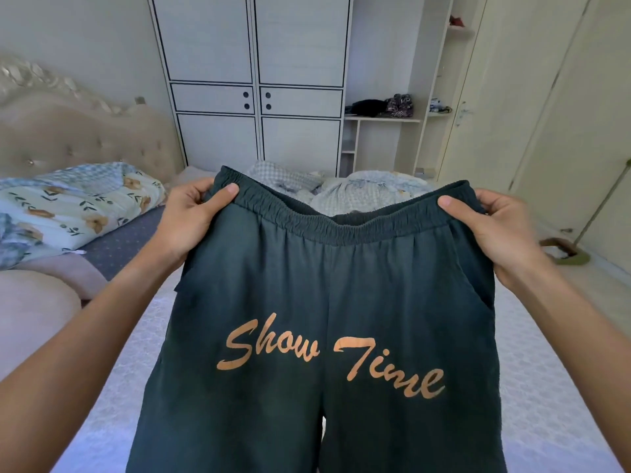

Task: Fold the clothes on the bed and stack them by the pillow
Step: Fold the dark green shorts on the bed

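Note:
Dark green trousers [307, 302] with an elastic waistband and orange "Show Time" lettering hang spread out in front of me over the bed [136, 353]. My left hand [191, 220] pinches the left end of the waistband. My right hand [495, 227] pinches the right end. The legs drop out of view at the bottom. A floral pillow [75, 206] lies at the left by the padded headboard. A crumpled light checked and floral heap of cloth [358, 192] lies at the far end of the bed, partly hidden by the trousers.
A white wardrobe [252, 80] stands past the bed, with open shelves [382, 114] holding dark clothes beside it. A door [478, 114] is at the right. A mop [566, 257] rests on the floor at the right. A pink cushion [37, 302] sits at the left edge.

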